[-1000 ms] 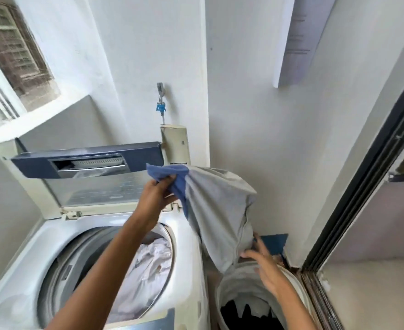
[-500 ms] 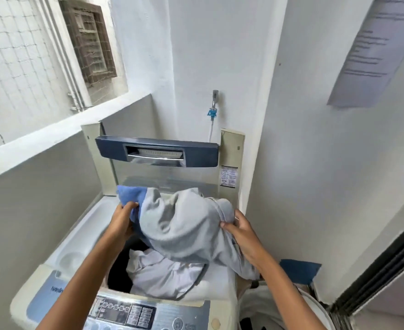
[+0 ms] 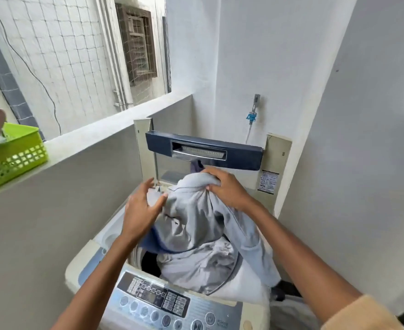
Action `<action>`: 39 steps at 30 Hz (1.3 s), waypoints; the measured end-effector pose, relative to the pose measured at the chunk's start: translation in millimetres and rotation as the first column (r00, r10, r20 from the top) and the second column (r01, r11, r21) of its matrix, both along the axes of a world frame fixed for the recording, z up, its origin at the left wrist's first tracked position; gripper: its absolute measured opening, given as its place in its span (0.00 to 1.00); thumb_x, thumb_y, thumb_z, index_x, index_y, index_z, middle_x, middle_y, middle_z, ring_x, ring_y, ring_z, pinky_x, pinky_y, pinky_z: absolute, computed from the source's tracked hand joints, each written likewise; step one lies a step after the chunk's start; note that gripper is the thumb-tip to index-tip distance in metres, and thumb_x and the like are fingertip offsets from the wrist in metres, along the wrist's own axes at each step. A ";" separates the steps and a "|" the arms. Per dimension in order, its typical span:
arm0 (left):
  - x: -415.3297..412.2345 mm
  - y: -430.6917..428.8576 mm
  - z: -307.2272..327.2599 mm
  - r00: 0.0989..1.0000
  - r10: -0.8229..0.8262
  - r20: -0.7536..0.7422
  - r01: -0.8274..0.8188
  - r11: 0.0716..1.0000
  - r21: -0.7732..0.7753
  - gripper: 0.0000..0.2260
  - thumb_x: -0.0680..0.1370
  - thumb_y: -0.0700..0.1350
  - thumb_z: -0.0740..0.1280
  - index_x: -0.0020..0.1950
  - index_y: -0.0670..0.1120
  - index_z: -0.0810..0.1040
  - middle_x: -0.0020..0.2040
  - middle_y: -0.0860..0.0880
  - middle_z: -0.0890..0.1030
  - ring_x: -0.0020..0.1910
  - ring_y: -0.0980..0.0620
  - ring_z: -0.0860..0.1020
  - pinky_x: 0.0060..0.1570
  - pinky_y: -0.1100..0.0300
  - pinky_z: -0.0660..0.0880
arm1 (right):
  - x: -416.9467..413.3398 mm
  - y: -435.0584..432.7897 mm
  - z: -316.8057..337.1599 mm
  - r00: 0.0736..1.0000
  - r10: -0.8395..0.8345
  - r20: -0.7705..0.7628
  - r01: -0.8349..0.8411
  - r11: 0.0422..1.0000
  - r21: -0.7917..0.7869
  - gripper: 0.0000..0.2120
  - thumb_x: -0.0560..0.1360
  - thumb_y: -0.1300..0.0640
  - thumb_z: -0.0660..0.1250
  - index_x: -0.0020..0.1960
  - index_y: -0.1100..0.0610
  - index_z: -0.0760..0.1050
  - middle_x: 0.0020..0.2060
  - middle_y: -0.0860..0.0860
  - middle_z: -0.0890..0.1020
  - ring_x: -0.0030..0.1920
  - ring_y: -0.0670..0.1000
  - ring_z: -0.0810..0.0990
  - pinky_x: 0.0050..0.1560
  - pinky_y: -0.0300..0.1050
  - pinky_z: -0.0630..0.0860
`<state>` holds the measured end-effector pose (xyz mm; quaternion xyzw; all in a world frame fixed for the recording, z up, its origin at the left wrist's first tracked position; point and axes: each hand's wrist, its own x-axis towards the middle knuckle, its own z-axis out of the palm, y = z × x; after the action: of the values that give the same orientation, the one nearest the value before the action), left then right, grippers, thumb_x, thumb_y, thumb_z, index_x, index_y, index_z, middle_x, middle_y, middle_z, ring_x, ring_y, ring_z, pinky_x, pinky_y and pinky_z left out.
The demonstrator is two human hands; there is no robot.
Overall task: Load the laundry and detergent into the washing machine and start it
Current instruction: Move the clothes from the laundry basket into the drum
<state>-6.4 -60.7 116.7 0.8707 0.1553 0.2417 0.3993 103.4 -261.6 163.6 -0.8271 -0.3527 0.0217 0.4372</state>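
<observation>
A top-loading washing machine (image 3: pixel 94 265) stands below me with its lid (image 3: pixel 203 153) raised. A grey garment with blue trim (image 3: pixel 191 222) hangs over the drum opening, on top of white laundry (image 3: pixel 203 263) inside. My right hand (image 3: pixel 224 189) grips the garment's bunched top, just under the lid. My left hand (image 3: pixel 141 210) has its fingers spread and touches the garment's left side. One sleeve drapes over the machine's right edge. The control panel (image 3: pixel 163 303) lies along the near side.
A green plastic basket (image 3: pixel 10 158) with a bottle sits on the ledge to the left. A tap with a blue fitting (image 3: pixel 252 115) sticks out of the back wall. A laundry basket (image 3: pixel 291 313) is partly visible at the right of the machine. Walls close in on both sides.
My left hand has let go of the blue edge and opened. My right hand moved up to the garment's top, and the garment has sunk lower over the drum.
</observation>
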 end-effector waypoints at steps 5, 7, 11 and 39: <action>24.8 -4.2 25.5 0.962 -0.242 -0.128 0.239 0.970 -0.034 0.14 0.70 0.52 0.66 0.50 0.45 0.75 0.46 0.47 0.78 0.47 0.49 0.76 0.45 0.59 0.69 | 4.6 22.9 31.1 0.991 0.054 0.124 -0.057 0.998 0.023 0.20 0.71 0.71 0.61 0.60 0.57 0.76 0.58 0.52 0.80 0.58 0.49 0.76 0.57 0.34 0.68; 29.3 -2.1 28.7 0.991 -0.124 -0.049 0.124 0.992 -0.012 0.02 0.76 0.43 0.66 0.47 0.45 0.74 0.42 0.47 0.78 0.42 0.50 0.73 0.40 0.59 0.65 | 8.8 22.5 26.9 0.986 -0.024 0.164 0.016 0.999 0.052 0.18 0.73 0.67 0.64 0.61 0.56 0.75 0.58 0.52 0.80 0.59 0.51 0.77 0.57 0.38 0.70; 29.4 2.4 37.8 0.997 -0.004 0.081 -0.002 0.997 0.082 0.08 0.79 0.43 0.61 0.57 0.47 0.74 0.52 0.44 0.82 0.50 0.44 0.78 0.46 0.53 0.72 | 17.1 11.2 11.4 0.919 -0.292 0.265 0.325 0.942 -0.087 0.14 0.78 0.52 0.61 0.61 0.55 0.73 0.51 0.57 0.82 0.52 0.60 0.79 0.44 0.49 0.73; 47.9 41.0 74.6 0.965 0.115 0.235 -0.079 0.985 -0.156 0.11 0.80 0.44 0.58 0.53 0.40 0.76 0.47 0.40 0.80 0.49 0.42 0.77 0.42 0.55 0.68 | 34.3 -7.1 35.3 0.815 -0.392 0.426 0.342 0.920 0.192 0.17 0.69 0.64 0.67 0.56 0.59 0.66 0.52 0.56 0.72 0.46 0.58 0.75 0.39 0.54 0.74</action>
<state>41.5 -19.7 191.4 0.7944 0.1650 0.3539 0.4652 137.6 -268.7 199.0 -0.8367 -0.2794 -0.2765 0.3814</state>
